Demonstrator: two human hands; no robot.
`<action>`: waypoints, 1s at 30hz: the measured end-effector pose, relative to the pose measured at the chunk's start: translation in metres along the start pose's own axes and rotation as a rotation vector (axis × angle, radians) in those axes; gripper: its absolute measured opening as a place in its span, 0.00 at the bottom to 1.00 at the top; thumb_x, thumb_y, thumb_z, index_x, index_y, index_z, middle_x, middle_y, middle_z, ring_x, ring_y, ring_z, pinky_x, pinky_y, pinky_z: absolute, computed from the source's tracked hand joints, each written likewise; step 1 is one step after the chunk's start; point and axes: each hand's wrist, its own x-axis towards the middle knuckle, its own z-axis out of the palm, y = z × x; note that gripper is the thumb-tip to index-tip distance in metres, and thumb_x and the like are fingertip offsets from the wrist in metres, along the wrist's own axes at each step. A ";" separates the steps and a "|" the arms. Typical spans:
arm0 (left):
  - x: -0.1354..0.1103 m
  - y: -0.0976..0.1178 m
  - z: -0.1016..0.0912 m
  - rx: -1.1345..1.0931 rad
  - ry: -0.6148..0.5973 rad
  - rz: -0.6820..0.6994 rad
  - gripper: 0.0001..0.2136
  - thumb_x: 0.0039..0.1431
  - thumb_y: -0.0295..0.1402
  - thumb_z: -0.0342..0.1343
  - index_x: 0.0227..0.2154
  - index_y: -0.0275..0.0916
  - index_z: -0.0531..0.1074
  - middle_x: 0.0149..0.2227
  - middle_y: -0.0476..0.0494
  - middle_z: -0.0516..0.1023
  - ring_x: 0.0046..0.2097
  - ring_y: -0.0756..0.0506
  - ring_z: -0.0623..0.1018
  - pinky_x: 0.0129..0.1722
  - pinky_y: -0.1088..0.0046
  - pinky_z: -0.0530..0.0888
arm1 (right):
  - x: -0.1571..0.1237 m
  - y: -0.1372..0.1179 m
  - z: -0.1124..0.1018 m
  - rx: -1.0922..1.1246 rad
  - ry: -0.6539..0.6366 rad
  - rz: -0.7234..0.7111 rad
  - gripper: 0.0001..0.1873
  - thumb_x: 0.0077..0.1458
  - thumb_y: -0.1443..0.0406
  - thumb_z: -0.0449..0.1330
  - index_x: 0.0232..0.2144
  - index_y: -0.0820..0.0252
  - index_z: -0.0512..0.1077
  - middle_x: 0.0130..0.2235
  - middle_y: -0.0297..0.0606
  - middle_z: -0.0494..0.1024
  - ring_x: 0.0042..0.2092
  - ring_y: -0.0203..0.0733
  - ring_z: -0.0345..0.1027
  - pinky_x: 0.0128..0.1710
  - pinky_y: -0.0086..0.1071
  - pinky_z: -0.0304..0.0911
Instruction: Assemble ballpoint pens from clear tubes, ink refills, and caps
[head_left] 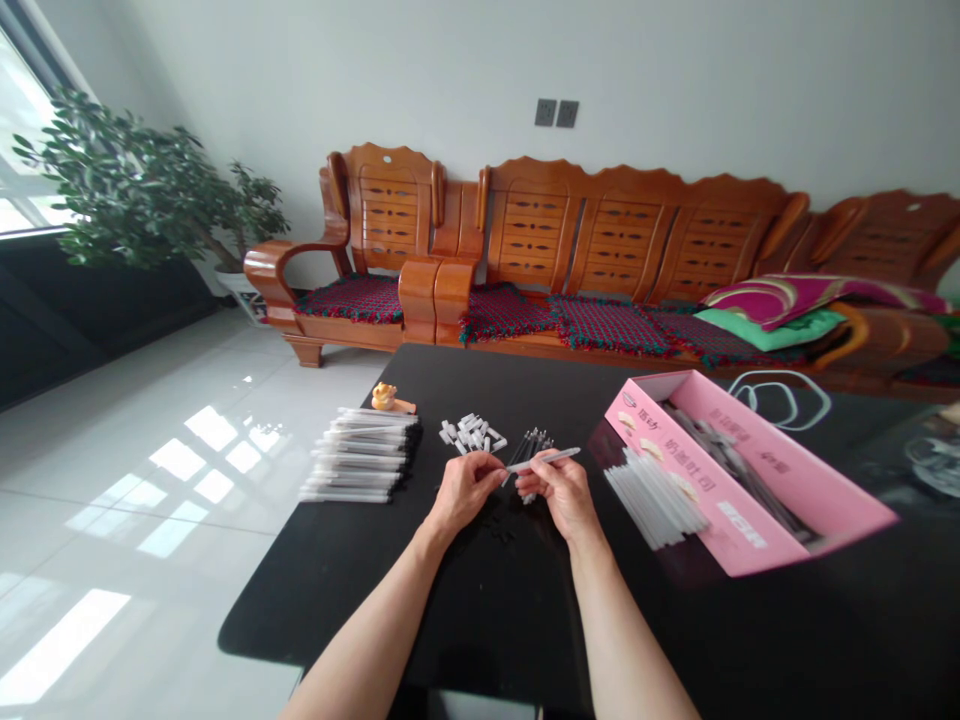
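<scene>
My right hand (564, 492) is closed round a white pen barrel (551, 458) that points up to the right. My left hand (466, 487) is pinched at the barrel's left end, and what its fingertips hold is too small to make out. Both hands hover over a black glossy table (480, 610). Just beyond them lie a bunch of thin dark refills (529, 442) and a small heap of white caps (472, 434). A stack of white pen barrels (361, 455) lies to the left.
A pink cardboard box (757, 480) with more parts stands to the right, with loose white tubes (654, 495) beside it. A small orange figurine (388, 399) sits at the back left. Behind the table are a wooden sofa (600, 250), an armchair and a potted plant (142, 190).
</scene>
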 end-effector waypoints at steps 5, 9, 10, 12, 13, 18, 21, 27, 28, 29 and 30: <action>0.000 0.001 -0.003 -0.011 0.028 0.011 0.15 0.61 0.42 0.53 0.32 0.35 0.77 0.22 0.51 0.69 0.25 0.53 0.64 0.25 0.79 0.58 | 0.000 0.000 -0.001 0.003 0.000 -0.006 0.12 0.50 0.61 0.68 0.31 0.63 0.71 0.29 0.43 0.83 0.26 0.44 0.78 0.24 0.31 0.75; 0.000 0.001 -0.002 0.042 -0.024 0.000 0.16 0.61 0.41 0.53 0.25 0.34 0.76 0.19 0.52 0.66 0.23 0.53 0.62 0.24 0.78 0.56 | 0.000 0.000 0.000 -0.002 0.011 -0.003 0.13 0.49 0.61 0.69 0.31 0.63 0.72 0.28 0.42 0.83 0.25 0.44 0.78 0.24 0.31 0.75; 0.000 0.001 -0.001 0.031 -0.025 -0.008 0.15 0.60 0.40 0.54 0.26 0.34 0.76 0.20 0.51 0.68 0.24 0.53 0.63 0.24 0.78 0.57 | 0.000 0.000 0.000 -0.002 0.012 -0.003 0.13 0.48 0.61 0.69 0.31 0.63 0.72 0.28 0.42 0.83 0.25 0.44 0.78 0.23 0.31 0.75; 0.000 0.000 -0.001 -0.009 -0.008 -0.018 0.12 0.57 0.39 0.57 0.29 0.35 0.77 0.22 0.50 0.71 0.25 0.53 0.65 0.25 0.79 0.59 | 0.000 0.000 0.001 -0.001 0.012 -0.005 0.13 0.48 0.61 0.69 0.31 0.63 0.72 0.28 0.42 0.83 0.25 0.44 0.78 0.23 0.31 0.75; 0.000 0.000 -0.001 -0.027 0.007 -0.021 0.11 0.56 0.39 0.58 0.31 0.35 0.77 0.23 0.50 0.72 0.25 0.52 0.66 0.25 0.79 0.60 | 0.000 0.000 0.001 0.001 0.011 -0.007 0.13 0.48 0.61 0.69 0.31 0.63 0.72 0.28 0.42 0.83 0.25 0.44 0.78 0.23 0.31 0.75; 0.000 0.000 -0.002 0.011 -0.008 -0.017 0.18 0.61 0.44 0.52 0.28 0.34 0.77 0.20 0.51 0.68 0.23 0.53 0.63 0.24 0.78 0.57 | 0.000 0.000 0.000 0.001 0.006 0.000 0.13 0.49 0.60 0.69 0.31 0.63 0.72 0.28 0.42 0.83 0.26 0.44 0.78 0.24 0.31 0.75; 0.000 -0.001 -0.001 0.039 -0.071 -0.028 0.17 0.60 0.42 0.53 0.26 0.34 0.77 0.19 0.51 0.68 0.23 0.53 0.63 0.23 0.78 0.56 | 0.000 0.000 0.000 -0.003 0.006 0.009 0.13 0.48 0.60 0.70 0.31 0.62 0.72 0.27 0.41 0.82 0.25 0.43 0.78 0.23 0.30 0.75; -0.001 0.000 0.002 0.035 -0.039 -0.036 0.09 0.55 0.37 0.60 0.27 0.36 0.78 0.24 0.49 0.75 0.26 0.52 0.68 0.26 0.78 0.61 | 0.000 0.001 0.001 -0.012 0.003 0.018 0.14 0.47 0.60 0.70 0.31 0.62 0.72 0.26 0.40 0.82 0.24 0.43 0.78 0.23 0.30 0.75; -0.002 0.001 0.002 0.043 -0.034 -0.032 0.08 0.54 0.36 0.60 0.27 0.36 0.78 0.24 0.49 0.76 0.26 0.52 0.68 0.27 0.78 0.61 | 0.000 0.001 0.001 -0.014 0.005 0.017 0.14 0.47 0.60 0.70 0.31 0.62 0.72 0.26 0.40 0.82 0.24 0.43 0.78 0.23 0.31 0.75; -0.002 0.002 0.002 0.054 -0.029 -0.028 0.08 0.54 0.36 0.60 0.27 0.36 0.78 0.25 0.49 0.76 0.26 0.52 0.69 0.27 0.78 0.61 | 0.000 0.001 0.001 -0.015 0.008 0.015 0.14 0.47 0.60 0.70 0.31 0.62 0.71 0.26 0.40 0.82 0.24 0.43 0.78 0.23 0.31 0.75; -0.002 0.003 0.002 0.063 -0.024 -0.024 0.08 0.54 0.37 0.60 0.28 0.36 0.78 0.25 0.49 0.76 0.26 0.52 0.69 0.27 0.78 0.62 | 0.000 0.001 0.000 -0.013 0.013 0.014 0.14 0.47 0.60 0.70 0.31 0.62 0.71 0.26 0.40 0.82 0.24 0.43 0.77 0.23 0.31 0.75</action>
